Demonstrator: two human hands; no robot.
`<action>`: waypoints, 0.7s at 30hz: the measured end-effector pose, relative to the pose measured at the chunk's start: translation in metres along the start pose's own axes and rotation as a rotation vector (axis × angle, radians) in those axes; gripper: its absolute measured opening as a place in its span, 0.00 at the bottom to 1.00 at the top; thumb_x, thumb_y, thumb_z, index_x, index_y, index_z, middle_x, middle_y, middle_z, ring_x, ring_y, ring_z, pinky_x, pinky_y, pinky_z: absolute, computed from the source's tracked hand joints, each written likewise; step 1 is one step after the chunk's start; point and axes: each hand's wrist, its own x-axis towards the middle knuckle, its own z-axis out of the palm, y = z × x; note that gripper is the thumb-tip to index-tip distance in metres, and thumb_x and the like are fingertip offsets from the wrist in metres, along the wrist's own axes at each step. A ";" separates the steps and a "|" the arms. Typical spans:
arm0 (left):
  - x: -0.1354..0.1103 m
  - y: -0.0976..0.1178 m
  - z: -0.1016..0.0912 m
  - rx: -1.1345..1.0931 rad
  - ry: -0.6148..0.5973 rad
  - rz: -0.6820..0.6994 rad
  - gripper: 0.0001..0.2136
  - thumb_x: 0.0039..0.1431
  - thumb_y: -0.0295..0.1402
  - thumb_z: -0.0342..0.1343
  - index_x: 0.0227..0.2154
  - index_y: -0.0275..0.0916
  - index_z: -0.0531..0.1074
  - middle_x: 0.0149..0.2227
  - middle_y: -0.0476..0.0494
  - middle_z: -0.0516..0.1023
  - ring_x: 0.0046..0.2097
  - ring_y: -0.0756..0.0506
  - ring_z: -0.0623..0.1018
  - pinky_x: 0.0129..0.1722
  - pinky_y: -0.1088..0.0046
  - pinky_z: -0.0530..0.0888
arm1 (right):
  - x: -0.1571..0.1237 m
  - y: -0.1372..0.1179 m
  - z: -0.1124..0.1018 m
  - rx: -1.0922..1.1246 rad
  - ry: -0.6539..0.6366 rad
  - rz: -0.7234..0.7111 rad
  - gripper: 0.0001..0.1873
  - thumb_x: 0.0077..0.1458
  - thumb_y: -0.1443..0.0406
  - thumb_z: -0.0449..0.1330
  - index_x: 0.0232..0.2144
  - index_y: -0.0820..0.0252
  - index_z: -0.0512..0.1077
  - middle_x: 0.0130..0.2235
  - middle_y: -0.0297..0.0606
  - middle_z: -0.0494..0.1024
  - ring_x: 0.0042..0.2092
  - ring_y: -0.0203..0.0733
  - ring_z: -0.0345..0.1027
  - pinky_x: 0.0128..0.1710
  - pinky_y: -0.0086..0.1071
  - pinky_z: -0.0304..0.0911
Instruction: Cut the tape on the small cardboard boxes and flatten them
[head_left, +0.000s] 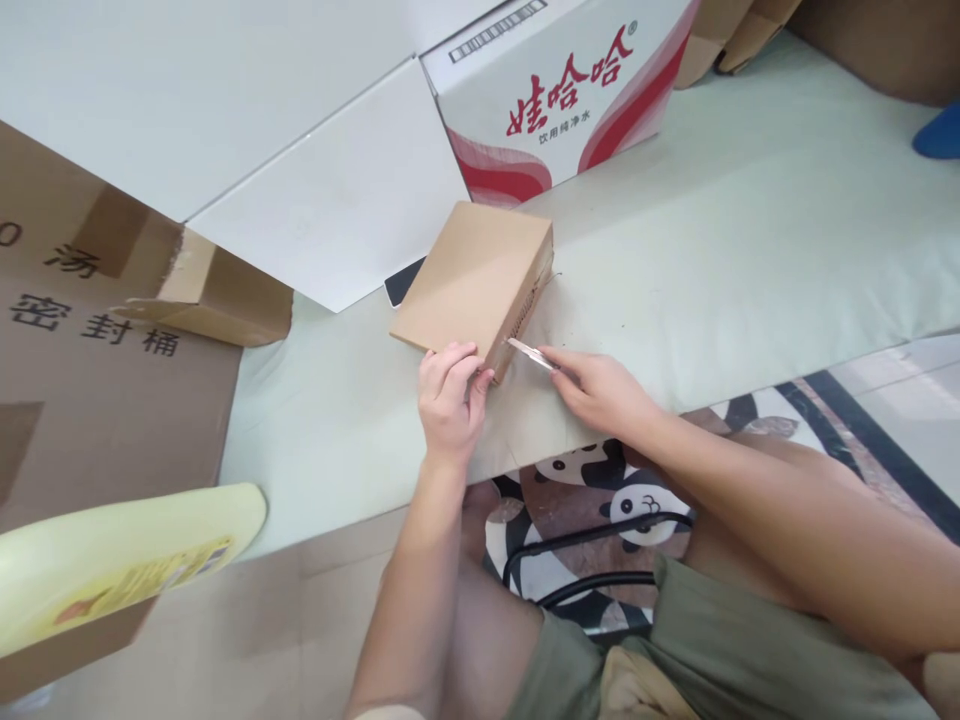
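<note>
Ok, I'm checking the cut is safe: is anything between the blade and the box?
Nothing visible: the blade in the right hand reaches the box. The left hand grips the near corner, close beside the tip.

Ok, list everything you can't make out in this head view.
Blade: only its tip shows; the rest is hidden inside the right hand.
Dark flat object: mostly covered by the small cardboard box; what it is stays unclear.
Box's near corner: covered by the left hand.
Blue object: cut off by the right edge.
Yellow object: label blurred, body cut off by the left edge.
</note>
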 end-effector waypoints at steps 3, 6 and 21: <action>0.000 0.003 0.003 0.033 -0.004 -0.013 0.05 0.62 0.32 0.58 0.40 0.41 0.73 0.43 0.41 0.81 0.48 0.44 0.79 0.55 0.60 0.68 | -0.002 -0.003 -0.001 -0.015 -0.006 0.039 0.23 0.63 0.64 0.48 0.57 0.55 0.71 0.44 0.41 0.83 0.42 0.50 0.77 0.41 0.39 0.69; -0.001 0.006 0.005 0.023 0.016 -0.002 0.06 0.61 0.31 0.58 0.41 0.41 0.72 0.43 0.41 0.81 0.48 0.44 0.78 0.56 0.60 0.68 | -0.002 -0.003 -0.001 -0.026 -0.012 0.056 0.23 0.63 0.64 0.48 0.57 0.54 0.71 0.41 0.40 0.83 0.39 0.49 0.77 0.39 0.38 0.69; -0.018 -0.084 -0.001 -0.509 -0.106 -0.588 0.33 0.48 0.61 0.57 0.53 0.49 0.58 0.52 0.37 0.67 0.51 0.41 0.74 0.49 0.61 0.72 | 0.002 0.005 0.000 0.046 -0.019 -0.043 0.23 0.62 0.64 0.49 0.57 0.54 0.71 0.53 0.38 0.79 0.52 0.48 0.75 0.51 0.41 0.69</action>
